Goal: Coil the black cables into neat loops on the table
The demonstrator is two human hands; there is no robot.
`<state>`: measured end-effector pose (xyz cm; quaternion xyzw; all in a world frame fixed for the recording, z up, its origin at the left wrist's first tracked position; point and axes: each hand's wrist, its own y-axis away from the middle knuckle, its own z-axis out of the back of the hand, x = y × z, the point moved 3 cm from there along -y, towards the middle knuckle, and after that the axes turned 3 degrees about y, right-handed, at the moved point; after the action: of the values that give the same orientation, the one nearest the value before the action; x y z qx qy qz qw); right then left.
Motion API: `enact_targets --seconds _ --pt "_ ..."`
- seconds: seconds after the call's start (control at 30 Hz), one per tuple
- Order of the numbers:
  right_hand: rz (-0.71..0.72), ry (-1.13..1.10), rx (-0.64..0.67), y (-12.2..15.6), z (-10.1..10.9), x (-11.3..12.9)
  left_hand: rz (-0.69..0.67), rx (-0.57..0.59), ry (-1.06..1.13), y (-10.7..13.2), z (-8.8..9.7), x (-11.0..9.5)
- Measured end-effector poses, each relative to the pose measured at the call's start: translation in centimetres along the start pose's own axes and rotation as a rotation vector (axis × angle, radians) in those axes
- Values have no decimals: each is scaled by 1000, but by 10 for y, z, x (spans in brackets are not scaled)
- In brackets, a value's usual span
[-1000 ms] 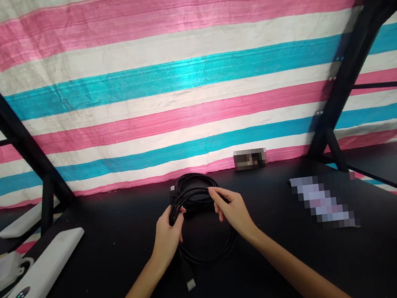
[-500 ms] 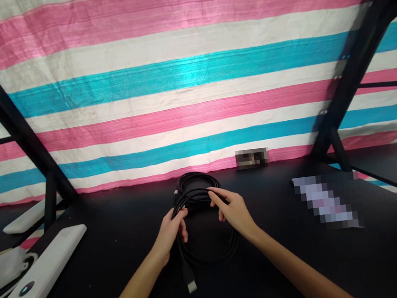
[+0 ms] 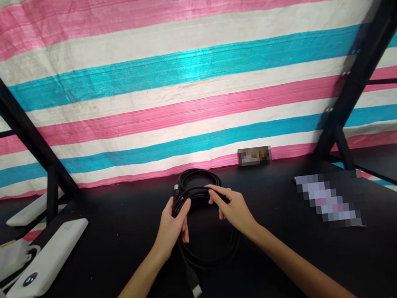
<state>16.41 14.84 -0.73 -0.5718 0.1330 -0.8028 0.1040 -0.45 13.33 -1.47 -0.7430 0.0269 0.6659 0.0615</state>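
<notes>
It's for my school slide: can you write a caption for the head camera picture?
Left hand and right hand hold a coiled black cable on a black table before a striped tarp.

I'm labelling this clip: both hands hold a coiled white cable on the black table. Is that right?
No, the cable is black, not white. The head view shows the left hand and right hand holding it coiled on the black table.

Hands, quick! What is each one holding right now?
Left hand: closed on the black cable coil.
Right hand: pinching the same coil's top.
</notes>
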Motion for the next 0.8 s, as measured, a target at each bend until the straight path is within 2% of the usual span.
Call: enact_targets --seconds 0.17,0.37,0.5,0.7,0.8 --pt "12 89 51 1 -3 -6 30 -36 11 0 -1 1" --pt "97 265 0 0 4 2 37 -44 -74 0 2 2" --pt "96 241 27 0 5 8 56 -62 -149 2 3 -2" --pt "-36 101 72 2 -1 8 150 56 167 3 0 -1" --pt "-91 -10 108 3 -6 5 184 54 352 1 0 1"
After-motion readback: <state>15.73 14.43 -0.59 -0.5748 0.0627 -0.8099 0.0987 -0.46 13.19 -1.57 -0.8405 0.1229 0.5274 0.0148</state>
